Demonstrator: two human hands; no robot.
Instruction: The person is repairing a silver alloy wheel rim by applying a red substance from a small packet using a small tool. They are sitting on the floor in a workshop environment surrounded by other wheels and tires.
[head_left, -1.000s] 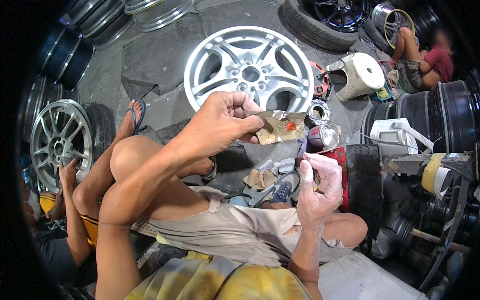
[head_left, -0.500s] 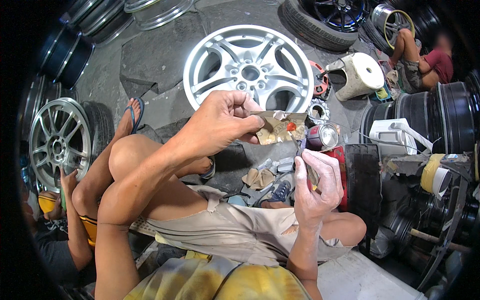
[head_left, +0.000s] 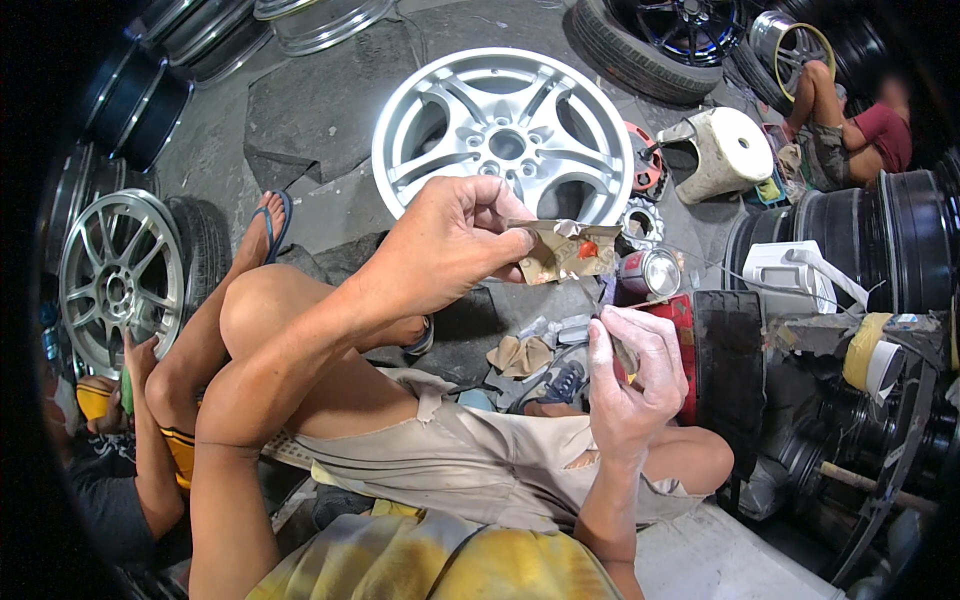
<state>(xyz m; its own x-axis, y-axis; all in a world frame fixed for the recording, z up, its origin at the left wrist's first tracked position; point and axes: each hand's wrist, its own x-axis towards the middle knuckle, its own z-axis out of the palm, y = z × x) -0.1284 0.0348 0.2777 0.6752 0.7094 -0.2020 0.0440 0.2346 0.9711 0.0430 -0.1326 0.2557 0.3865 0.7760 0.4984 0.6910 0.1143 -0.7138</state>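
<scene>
My left hand [head_left: 465,228] pinches the edge of a folded, crinkled brown piece of paper or card [head_left: 548,262] between thumb and fingers. On that piece sits a small red-orange dab [head_left: 587,250]. Lower and to the right, my right hand [head_left: 640,375], whitened with dust, has its fingers closed on a thin, narrow tool, mostly hidden by the fingers; its kind is unclear. A gap separates the right fingertips from the brown piece. Beyond my hands a silver alloy wheel [head_left: 505,124] lies face up.
A can [head_left: 650,272], a white stool [head_left: 735,145] and a red box [head_left: 680,345] stand to the right. More wheels [head_left: 118,290] and tyres [head_left: 645,65] surround the floor. One person [head_left: 875,135] sits at far right; another person's arm [head_left: 155,450] shows at left.
The thin tool's tip has drawn back from the red-orange dab, toward my right fingers. My left hand and the brown piece have shifted and tilted slightly. The view has moved a little.
</scene>
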